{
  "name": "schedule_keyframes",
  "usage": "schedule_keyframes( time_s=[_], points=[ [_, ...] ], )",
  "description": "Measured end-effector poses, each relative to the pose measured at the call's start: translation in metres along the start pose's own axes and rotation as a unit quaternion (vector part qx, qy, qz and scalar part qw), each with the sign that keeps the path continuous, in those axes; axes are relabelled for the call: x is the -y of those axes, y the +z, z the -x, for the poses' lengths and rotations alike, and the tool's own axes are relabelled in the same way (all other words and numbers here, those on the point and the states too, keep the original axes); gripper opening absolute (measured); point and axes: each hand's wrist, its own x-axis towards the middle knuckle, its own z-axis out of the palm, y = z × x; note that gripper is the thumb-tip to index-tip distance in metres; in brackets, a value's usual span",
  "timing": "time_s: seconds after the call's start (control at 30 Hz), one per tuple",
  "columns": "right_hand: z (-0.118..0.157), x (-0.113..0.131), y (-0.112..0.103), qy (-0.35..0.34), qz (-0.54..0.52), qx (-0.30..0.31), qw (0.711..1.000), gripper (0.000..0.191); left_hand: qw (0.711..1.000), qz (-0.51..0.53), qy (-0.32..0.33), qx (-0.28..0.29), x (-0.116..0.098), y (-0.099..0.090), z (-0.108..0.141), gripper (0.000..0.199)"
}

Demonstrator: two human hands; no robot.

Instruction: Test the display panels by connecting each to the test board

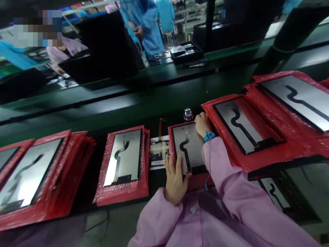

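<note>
In front of me lies a display panel (192,144) with a silver back and a wavy black ribbon cable, on a red bubble-wrap bag (197,181). My left hand (176,183) rests on its left edge, fingers stretched out and holding nothing. At the panel's top right corner is my right hand (202,125), a blue wrist strap (209,136) around the wrist. Its fingers are curled in, touching near the neighbouring red bag; what they grip, if anything, is hidden. Left of the panel sits a flat part with an orange flex cable (160,128) and black-and-white labels.
More panels on red bubble bags lie to the left (127,157), far left (33,171), right (246,127) and far right (298,99). A small metal object (188,114) stands behind my panel. Across the green bench (108,103) are a black tray (186,51) and people in work coats.
</note>
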Motion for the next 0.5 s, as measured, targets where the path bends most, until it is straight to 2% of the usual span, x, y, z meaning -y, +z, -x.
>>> schedule_keyframes(
  time_s=[0.17,0.33,0.4,0.5],
  points=[
    [-0.011,-0.004,-0.004,0.007,-0.059,0.002,0.998,0.013,0.999,0.018,-0.046,-0.003,0.001,-0.003,-0.001,0.097],
    [-0.001,0.008,-0.022,-0.011,-0.189,-0.026,0.982,0.010,0.991,0.088,-0.098,-0.008,-0.002,-0.004,-0.001,0.118],
    [0.007,0.018,-0.033,-0.037,-0.305,-0.058,0.950,0.018,0.982,0.151,-0.111,-0.030,0.000,-0.005,-0.003,0.122],
    [0.018,0.033,-0.046,-0.054,-0.478,-0.098,0.871,0.024,0.943,0.254,-0.194,-0.088,0.004,-0.012,-0.009,0.122]
  ],
)
